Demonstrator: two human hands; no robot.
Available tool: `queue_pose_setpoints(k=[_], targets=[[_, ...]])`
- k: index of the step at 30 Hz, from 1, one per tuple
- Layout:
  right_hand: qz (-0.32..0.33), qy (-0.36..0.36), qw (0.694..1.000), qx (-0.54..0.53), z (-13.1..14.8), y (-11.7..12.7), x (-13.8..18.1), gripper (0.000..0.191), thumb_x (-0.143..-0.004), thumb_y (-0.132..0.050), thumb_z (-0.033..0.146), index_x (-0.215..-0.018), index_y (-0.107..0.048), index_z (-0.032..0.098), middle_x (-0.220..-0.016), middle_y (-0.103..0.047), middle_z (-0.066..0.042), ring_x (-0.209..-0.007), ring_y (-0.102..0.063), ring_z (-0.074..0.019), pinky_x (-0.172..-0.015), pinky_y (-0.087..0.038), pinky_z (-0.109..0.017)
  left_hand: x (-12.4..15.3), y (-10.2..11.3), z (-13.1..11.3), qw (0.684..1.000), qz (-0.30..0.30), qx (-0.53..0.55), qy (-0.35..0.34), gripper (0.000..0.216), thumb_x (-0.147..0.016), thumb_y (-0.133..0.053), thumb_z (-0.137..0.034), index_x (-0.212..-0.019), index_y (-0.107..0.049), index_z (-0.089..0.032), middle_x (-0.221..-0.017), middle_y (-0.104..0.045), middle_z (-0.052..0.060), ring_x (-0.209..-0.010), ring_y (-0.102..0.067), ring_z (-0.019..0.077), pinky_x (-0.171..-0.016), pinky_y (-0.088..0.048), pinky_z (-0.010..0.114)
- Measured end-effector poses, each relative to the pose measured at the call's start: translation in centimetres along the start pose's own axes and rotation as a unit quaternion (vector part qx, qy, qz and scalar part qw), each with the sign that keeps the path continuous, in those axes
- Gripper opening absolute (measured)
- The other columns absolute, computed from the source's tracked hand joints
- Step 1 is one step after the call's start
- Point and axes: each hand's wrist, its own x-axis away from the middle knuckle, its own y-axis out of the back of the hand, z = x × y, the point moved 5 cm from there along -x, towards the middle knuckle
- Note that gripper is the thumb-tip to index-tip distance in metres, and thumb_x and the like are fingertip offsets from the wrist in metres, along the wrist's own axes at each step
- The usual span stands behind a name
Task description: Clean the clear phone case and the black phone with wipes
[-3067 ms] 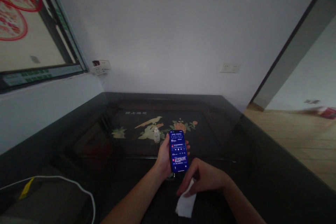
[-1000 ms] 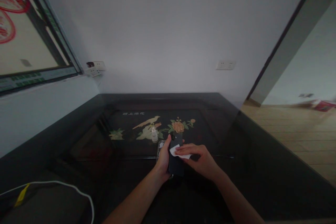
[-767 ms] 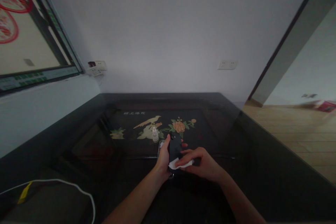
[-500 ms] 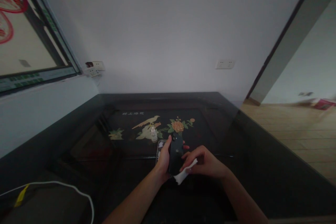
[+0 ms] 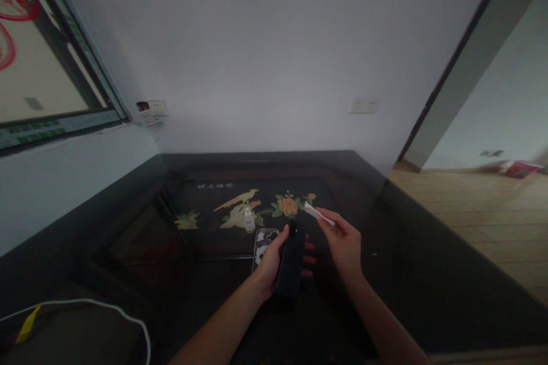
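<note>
A dark smartphone (image 5: 291, 265) rests in my left hand (image 5: 268, 267), thumb along its left edge and fingertips showing past its right edge. My right hand (image 5: 343, 242) pinches a folded white tissue (image 5: 318, 214), held apart from the phone, up and to its right. Partly behind my left hand lies a clear phone case (image 5: 260, 245) with a black and white pattern. Just beyond the case, a small clear bottle (image 5: 249, 220) with a whitish cap stands upright on the dark glossy table (image 5: 205, 291).
Flower and bird pictures decorate the tabletop. A white cable (image 5: 107, 305) with a yellow tag (image 5: 28, 324) curves across the near left. The wall (image 5: 257, 57) at the back has sockets (image 5: 363, 105). A window (image 5: 47, 57) is at the left; wooden floor (image 5: 471, 222) lies to the right.
My right hand has moved up and away from the phone with the tissue. The phone has turned in my left hand, and its back with the logo no longer shows clearly.
</note>
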Motion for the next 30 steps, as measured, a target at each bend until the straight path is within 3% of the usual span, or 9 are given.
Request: queue_pose_setpoints(k=[3, 8, 14, 17, 22, 24, 25, 28, 30], targets=[[0.079, 0.054, 0.994, 0.045, 1.2, -1.3, 0.8, 0.012, -0.088, -0.074, 0.032, -0.095, -0.081, 0.025, -0.104, -0.076, -0.007, -0.102, -0.07, -0.0245, -0.094, -0.053, -0.037, 0.1, 0.1, -0.2, 1.0, -0.022, -0.007, -0.009, 0.054, -0.099, -0.047, -0.055, -0.11, -0.071, -0.008, -0.105, -0.074, 0.017, -0.079, -0.073, 0.0236, -0.063, -0.062, 0.035], [0.19, 0.067, 0.977, 0.069, 1.8, -2.7, 1.8, 0.011, -0.09, -0.071, 0.027, -0.096, -0.08, 0.025, -0.099, -0.075, -0.007, -0.093, -0.071, -0.023, -0.083, -0.056, -0.034, 0.2, 0.2, -0.6, 0.998, -0.049, 0.007, -0.034, 0.047, -0.096, -0.056, -0.053, -0.107, -0.072, -0.011, -0.097, -0.076, 0.014, -0.082, -0.074, 0.0249, -0.067, -0.062, 0.035], [0.37, 0.08, 0.924, 0.052, 3.0, -4.2, 3.4, 0.012, -0.089, -0.073, 0.025, -0.097, -0.082, 0.025, -0.095, -0.078, -0.006, -0.091, -0.072, -0.0213, -0.088, -0.055, -0.034, -0.1, 0.8, -1.1, 0.993, -0.082, 0.034, -0.075, 0.046, -0.095, -0.059, -0.052, -0.107, -0.072, -0.01, -0.092, -0.077, 0.012, -0.087, -0.075, 0.0258, -0.077, -0.06, 0.033], [0.452, 0.028, 0.891, 0.02, 3.4, -4.6, 4.2, 0.011, -0.086, -0.078, 0.026, -0.094, -0.083, 0.023, -0.092, -0.079, -0.006, -0.087, -0.073, -0.0198, -0.084, -0.055, -0.032, -0.2, 1.1, -1.4, 0.991, -0.099, 0.04, -0.08, 0.048, -0.096, -0.055, -0.053, -0.108, -0.071, -0.009, -0.098, -0.077, 0.014, -0.087, -0.074, 0.0257, -0.078, -0.06, 0.034], [0.582, -0.089, 0.807, -0.053, 3.4, -4.6, 5.9, 0.018, -0.078, -0.085, 0.033, -0.092, -0.083, 0.021, -0.091, -0.078, -0.006, -0.084, -0.073, -0.0184, -0.079, -0.056, -0.029, -0.1, 1.1, -1.6, 0.991, -0.094, 0.034, -0.084, 0.05, -0.096, -0.055, -0.055, -0.111, -0.07, -0.009, -0.105, -0.076, 0.016, -0.084, -0.074, 0.024, -0.076, -0.06, 0.033], [0.561, -0.12, 0.816, -0.079, 2.8, -4.3, 5.6, 0.018, -0.076, -0.086, 0.034, -0.087, -0.083, 0.021, -0.088, -0.078, -0.005, -0.082, -0.072, -0.0182, -0.075, -0.057, -0.029, -0.1, 1.0, -1.5, 0.992, -0.088, 0.034, -0.086, 0.05, -0.096, -0.055, -0.055, -0.111, -0.07, -0.009, -0.104, -0.076, 0.015, -0.084, -0.074, 0.024, -0.075, -0.06, 0.033], [0.521, -0.131, 0.838, -0.09, 2.3, -4.2, 5.1, 0.019, -0.075, -0.087, 0.036, -0.085, -0.082, 0.021, -0.087, -0.078, -0.005, -0.08, -0.072, -0.0183, -0.073, -0.057, -0.029, -0.2, 1.0, -1.5, 0.992, -0.084, 0.034, -0.084, 0.051, -0.096, -0.055, -0.055, -0.11, -0.07, -0.009, -0.102, -0.076, 0.015, -0.085, -0.074, 0.0243, -0.075, -0.061, 0.032], [0.299, -0.144, 0.938, -0.102, 0.4, -2.9, 2.5, 0.029, -0.07, -0.089, 0.045, -0.083, -0.08, 0.02, -0.086, -0.078, -0.005, -0.078, -0.073, -0.0203, -0.07, -0.057, -0.03, -0.2, 0.9, -1.1, 0.995, -0.075, 0.033, -0.063, 0.05, -0.096, -0.056, -0.055, -0.109, -0.07, -0.009, -0.098, -0.076, 0.014, -0.086, -0.074, 0.0254, -0.076, -0.061, 0.034], [0.14, -0.141, 0.977, -0.073, -0.8, -1.6, 1.1, 0.038, -0.07, -0.088, 0.049, -0.091, -0.079, 0.019, -0.089, -0.08, -0.007, -0.078, -0.073, -0.0225, -0.07, -0.058, -0.032, -0.1, 1.0, -1.0, 0.995, -0.078, 0.026, -0.058, 0.049, -0.095, -0.057, -0.054, -0.11, -0.07, -0.01, -0.099, -0.076, 0.015, -0.086, -0.074, 0.0259, -0.076, -0.062, 0.036]])
